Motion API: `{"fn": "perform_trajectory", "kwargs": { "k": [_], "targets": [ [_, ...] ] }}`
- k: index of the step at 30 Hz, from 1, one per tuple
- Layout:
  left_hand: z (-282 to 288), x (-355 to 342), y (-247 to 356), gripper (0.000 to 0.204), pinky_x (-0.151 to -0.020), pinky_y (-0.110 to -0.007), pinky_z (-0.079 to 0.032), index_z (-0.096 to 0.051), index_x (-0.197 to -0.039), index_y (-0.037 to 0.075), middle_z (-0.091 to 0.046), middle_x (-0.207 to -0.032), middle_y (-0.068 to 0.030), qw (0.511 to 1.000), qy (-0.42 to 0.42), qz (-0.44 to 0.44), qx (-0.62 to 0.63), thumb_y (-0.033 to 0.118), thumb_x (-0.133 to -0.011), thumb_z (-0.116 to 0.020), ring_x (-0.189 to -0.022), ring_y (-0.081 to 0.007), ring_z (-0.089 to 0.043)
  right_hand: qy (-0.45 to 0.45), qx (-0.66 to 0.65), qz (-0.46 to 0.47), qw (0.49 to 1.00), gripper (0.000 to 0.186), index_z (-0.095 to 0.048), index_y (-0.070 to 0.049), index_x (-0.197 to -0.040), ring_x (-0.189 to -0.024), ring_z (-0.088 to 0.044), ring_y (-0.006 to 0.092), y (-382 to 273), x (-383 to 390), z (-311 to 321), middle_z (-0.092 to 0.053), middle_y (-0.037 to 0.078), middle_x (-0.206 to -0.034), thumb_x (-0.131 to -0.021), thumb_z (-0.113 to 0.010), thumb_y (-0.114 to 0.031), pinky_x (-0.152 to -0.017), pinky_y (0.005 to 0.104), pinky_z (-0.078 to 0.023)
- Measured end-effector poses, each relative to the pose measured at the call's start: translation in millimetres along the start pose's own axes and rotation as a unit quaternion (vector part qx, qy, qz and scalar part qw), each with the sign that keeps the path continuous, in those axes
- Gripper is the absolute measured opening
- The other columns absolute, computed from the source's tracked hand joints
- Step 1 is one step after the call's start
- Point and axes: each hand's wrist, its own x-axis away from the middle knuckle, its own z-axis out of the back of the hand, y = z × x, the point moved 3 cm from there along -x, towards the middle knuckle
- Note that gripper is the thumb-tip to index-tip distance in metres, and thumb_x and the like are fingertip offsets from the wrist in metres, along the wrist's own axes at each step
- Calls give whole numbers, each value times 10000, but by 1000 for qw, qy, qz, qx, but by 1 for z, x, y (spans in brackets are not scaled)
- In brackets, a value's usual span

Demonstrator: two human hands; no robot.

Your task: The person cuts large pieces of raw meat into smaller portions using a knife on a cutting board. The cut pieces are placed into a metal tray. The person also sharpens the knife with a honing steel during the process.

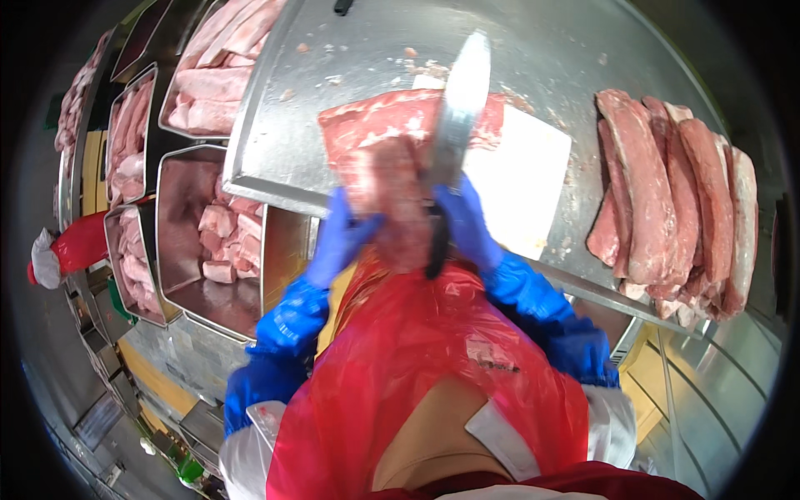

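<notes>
My left hand (pixel 335 239), in a blue glove, grips the side of a blurred piece of raw meat (pixel 390 200) in front of my apron. In my right hand (pixel 467 223), also gloved, is a large knife (pixel 463 104); its broad blade points away from me and its black handle hangs down beside the meat. Just beyond, a larger slab of raw meat (pixel 358 125) lies partly on a white cutting board (pixel 529 179). The knife blade passes in front of that slab; I cannot tell whether they touch.
Long strips of meat (pixel 650 200) are piled at the right of the metal table (pixel 358 50). To the left stand metal bins, one with meat chunks (pixel 237 233), another with pale long pieces (pixel 208 96). A person in a red apron (pixel 79 244) is farther left.
</notes>
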Motion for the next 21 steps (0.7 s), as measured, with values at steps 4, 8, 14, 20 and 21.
{"fn": "perform_trajectory", "kwargs": {
  "k": [4,8,14,20,21],
  "targets": [
    [193,69,-30,496,-995,-356,-455,-447,-1352,-9,-574,-1242,-136,959,260,101,52,128,-904,-611,-1119,-212,-570,-258,29,-56,964,381,-499,39,-1266,-928,-615,155,42,-46,-137,-609,105,-1070,-962,-548,-185,-816,300,-513],
    [289,108,-141,516,-964,-387,-468,-490,-1287,-14,-592,-1167,-148,769,431,141,-450,189,-854,-685,-1077,-264,-580,-237,-26,-54,970,322,-547,22,-1154,-828,-568,134,47,-47,-155,-594,60,-953,-905,-577,-180,-741,297,-490],
    [25,-62,15,871,-1129,-532,-274,-391,-1461,114,-430,-1417,-274,831,61,-301,-465,311,-706,-777,-1358,-474,-344,199,55,-79,975,289,-554,6,-1189,-904,-597,155,59,4,52,-616,59,-1013,-942,-558,-143,-779,322,-494],
    [-46,-232,64,962,-1159,-427,-282,-315,-1515,125,-419,-1452,-262,852,-230,-212,-420,247,-668,-755,-1391,-398,-355,423,466,-64,775,281,-597,37,-1037,-871,-575,334,48,123,209,-578,208,-921,-877,-598,-195,-804,431,-458],
    [-35,-258,54,970,-1152,-397,-301,-330,-1510,119,-422,-1459,-250,874,-266,-230,-336,248,-648,-757,-1387,-366,-379,426,406,-87,804,287,-594,36,-1053,-880,-567,369,59,130,211,-569,222,-954,-873,-592,-187,-808,450,-458]
  ]
}}
